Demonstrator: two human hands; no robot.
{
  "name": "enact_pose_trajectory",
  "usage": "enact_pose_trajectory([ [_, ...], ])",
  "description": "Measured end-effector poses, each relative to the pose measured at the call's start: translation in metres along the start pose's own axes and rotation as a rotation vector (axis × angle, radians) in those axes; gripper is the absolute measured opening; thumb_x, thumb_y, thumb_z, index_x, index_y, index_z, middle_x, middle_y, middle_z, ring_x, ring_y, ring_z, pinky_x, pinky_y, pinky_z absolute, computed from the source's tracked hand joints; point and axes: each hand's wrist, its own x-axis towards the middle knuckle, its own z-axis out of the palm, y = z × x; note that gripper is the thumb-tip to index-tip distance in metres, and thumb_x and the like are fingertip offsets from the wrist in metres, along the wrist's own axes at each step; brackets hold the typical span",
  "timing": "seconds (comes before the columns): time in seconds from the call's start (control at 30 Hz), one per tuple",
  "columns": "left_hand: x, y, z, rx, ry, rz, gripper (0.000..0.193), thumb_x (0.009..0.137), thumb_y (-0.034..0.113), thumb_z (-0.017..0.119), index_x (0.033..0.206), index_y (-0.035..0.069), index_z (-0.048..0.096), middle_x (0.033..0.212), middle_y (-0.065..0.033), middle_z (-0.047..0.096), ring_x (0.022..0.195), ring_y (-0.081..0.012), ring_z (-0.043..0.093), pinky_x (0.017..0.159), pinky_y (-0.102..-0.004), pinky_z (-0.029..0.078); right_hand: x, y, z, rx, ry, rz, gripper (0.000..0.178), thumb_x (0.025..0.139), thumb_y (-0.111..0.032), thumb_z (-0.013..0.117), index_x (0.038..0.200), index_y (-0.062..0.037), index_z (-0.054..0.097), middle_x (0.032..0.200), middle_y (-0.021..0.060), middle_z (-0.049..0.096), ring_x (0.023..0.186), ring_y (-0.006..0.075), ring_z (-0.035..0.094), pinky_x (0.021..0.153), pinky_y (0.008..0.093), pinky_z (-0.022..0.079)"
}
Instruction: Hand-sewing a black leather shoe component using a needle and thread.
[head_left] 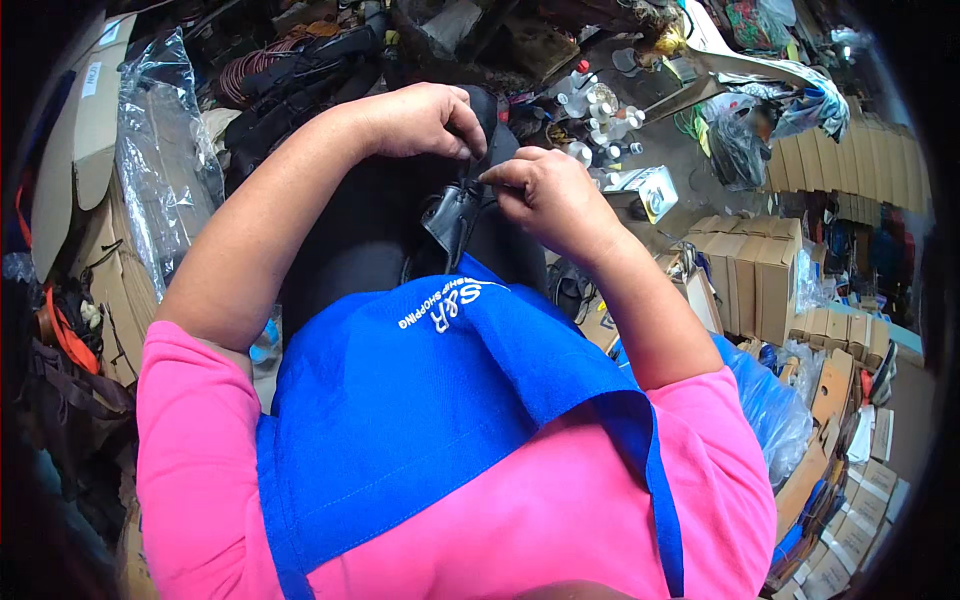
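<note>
Left hand (430, 120): half-curled, hold unclear from where I stand | Right hand (555, 200): nearly closed, pinching glossy black leather-like strapped piece (450, 222)

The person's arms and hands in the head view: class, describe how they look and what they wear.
Both sleeves are short and bright pink. The forearms are bare, and the left hand and right hand wear no gloves; no watch or bracelet shows.
</note>
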Motion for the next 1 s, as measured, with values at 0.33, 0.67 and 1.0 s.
enact_pose_trajectory([
  [0.33, 0.001, -0.002, -0.004, -0.013, 0.005, -0.017, 0.026, 0.076, 0.012, 0.071, 0.102, 0.014, 0.073, 0.093, -0.0081, 0.058, 0.091, -0.0237, 0.059, 0.084, -0.0328, 0.047, 0.006, 0.0, 0.0, -0.03, -0.016, 0.048, 0.019, 0.074, -0.013, 0.063, 0.09, -0.0095, 0.072, 0.082, 0.0143, 0.065, 0.079, 0.0322, 0.064, 0.077, 0.0404, 0.052],
  [0.67, 0.005, -0.003, 0.001, 0.078, 0.017, -0.028, 0.038, 0.066, 0.007, 0.078, 0.103, 0.013, 0.07, 0.095, -0.0071, 0.052, 0.096, -0.0239, 0.053, 0.087, -0.034, 0.044, 0.01, 0.053, 0.012, 0.522, -0.175, 0.171, 0.022, 0.081, -0.013, 0.069, 0.102, -0.0182, 0.074, 0.084, 0.0048, 0.059, 0.085, 0.0167, 0.059, 0.077, 0.03, 0.047],
  [1.0, 0.004, -0.012, 0.004, 0.07, 0.057, -0.015, 0.04, 0.066, 0.007, 0.078, 0.105, 0.012, 0.07, 0.097, -0.0087, 0.054, 0.095, -0.0252, 0.055, 0.085, -0.0344, 0.045, -0.004, 0.044, 0.031, 0.511, -0.006, 0.166, 0.018, 0.08, -0.013, 0.071, 0.098, -0.0145, 0.074, 0.078, 0.003, 0.06, 0.074, 0.0134, 0.058, 0.068, 0.0269, 0.047],
])
